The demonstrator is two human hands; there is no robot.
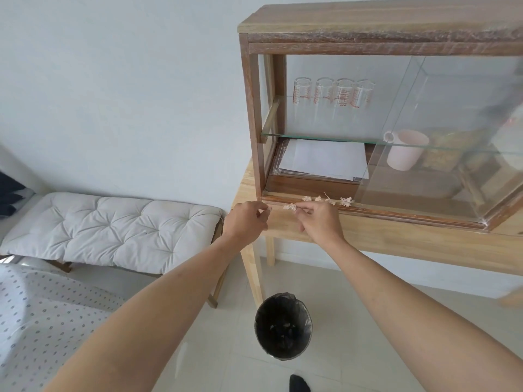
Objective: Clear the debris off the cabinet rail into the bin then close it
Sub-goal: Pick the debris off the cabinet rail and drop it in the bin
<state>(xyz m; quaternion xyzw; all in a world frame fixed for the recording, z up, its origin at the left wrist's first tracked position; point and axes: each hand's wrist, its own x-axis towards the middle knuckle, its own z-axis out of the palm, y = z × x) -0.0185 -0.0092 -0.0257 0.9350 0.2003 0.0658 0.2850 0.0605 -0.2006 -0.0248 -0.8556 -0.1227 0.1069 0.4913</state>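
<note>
A wooden cabinet with sliding glass doors stands on a light wood table. Its bottom rail (pixel 376 213) carries several pale crumpled scraps of debris (pixel 345 201) near the left end. My right hand (pixel 318 219) pinches one scrap (pixel 291 207) at the rail's front edge. My left hand (pixel 247 219) is at the cabinet's lower left corner, fingers pinched on a small pale bit. The glass door (pixel 441 131) is slid to the right, leaving the left half uncovered. A black-lined bin (pixel 283 326) stands on the floor below my hands.
Inside the cabinet are several glasses (pixel 334 93) on a glass shelf, a pink mug (pixel 404 149) and papers (pixel 322 159). A white cushioned bench (pixel 107 227) stands left of the table (pixel 396 241). A dotted bedspread (pixel 42 321) fills the lower left.
</note>
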